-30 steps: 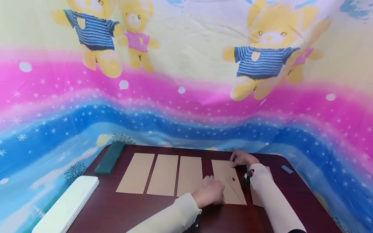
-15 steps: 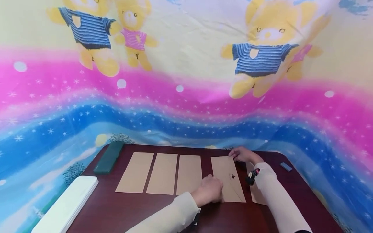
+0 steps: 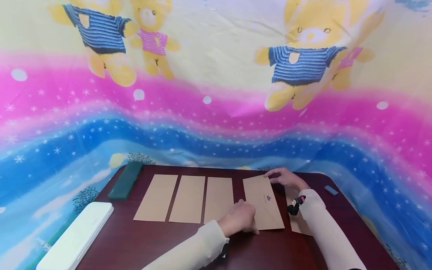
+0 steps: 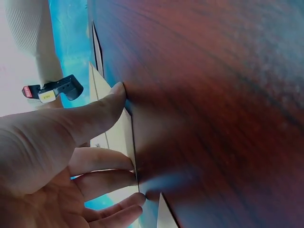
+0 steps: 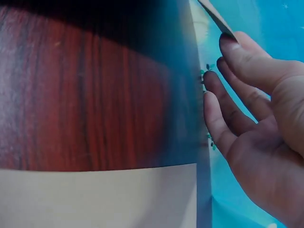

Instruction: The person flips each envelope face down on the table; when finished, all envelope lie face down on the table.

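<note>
A tan envelope (image 3: 266, 212) with a small dark crown mark tilts slightly up from the dark wooden table. My right hand (image 3: 286, 178) pinches its far right corner between thumb and forefinger. In the right wrist view that corner (image 5: 217, 20) appears edge-on, and the other fingers are spread apart. At the near left corner, my left hand (image 3: 240, 215) holds the envelope, with the thumb at the near edge and the fingers along the left side. The left wrist view shows the left hand (image 4: 61, 156) beside the envelope's edge (image 4: 129, 137).
Three more tan envelopes lie in a row on the left: one (image 3: 156, 197), another (image 3: 187, 199) and a third (image 3: 218, 195). A further envelope (image 3: 298, 221) lies partly under the right sleeve. A green case (image 3: 125, 180), a white case (image 3: 77, 236) and a blue eraser-like block (image 3: 331, 190) rest nearby.
The crown-marked envelope has risen slightly off the table, its far right corner more tilted. My right hand has shifted a little away and up; my left hand has barely moved.
</note>
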The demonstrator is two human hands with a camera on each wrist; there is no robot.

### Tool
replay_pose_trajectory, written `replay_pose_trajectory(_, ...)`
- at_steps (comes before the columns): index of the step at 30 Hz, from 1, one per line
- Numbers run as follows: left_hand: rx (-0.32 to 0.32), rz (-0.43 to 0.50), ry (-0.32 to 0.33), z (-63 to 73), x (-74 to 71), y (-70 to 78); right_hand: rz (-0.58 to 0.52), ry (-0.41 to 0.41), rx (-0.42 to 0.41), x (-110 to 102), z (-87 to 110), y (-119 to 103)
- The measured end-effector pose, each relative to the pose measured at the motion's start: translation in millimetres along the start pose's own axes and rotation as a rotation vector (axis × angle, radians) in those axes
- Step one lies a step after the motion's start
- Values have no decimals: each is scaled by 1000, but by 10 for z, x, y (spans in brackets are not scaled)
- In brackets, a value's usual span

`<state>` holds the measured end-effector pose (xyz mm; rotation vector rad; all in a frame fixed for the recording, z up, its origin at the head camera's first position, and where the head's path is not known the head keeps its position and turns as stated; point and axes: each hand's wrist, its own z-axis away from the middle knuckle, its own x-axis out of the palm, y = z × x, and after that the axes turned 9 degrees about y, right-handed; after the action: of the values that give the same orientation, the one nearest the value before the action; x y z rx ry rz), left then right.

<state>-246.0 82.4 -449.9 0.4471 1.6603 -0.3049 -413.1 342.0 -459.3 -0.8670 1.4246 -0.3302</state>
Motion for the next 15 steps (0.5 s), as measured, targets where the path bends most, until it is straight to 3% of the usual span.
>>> replay_pose_trajectory(5, 31, 40, 34, -6, 32, -50, -58, -18, 6, -46, -32, -60)
replay_pose_trajectory(15, 63, 127, 21, 17, 11, -91, -87, -44, -37, -116, -69, -276)
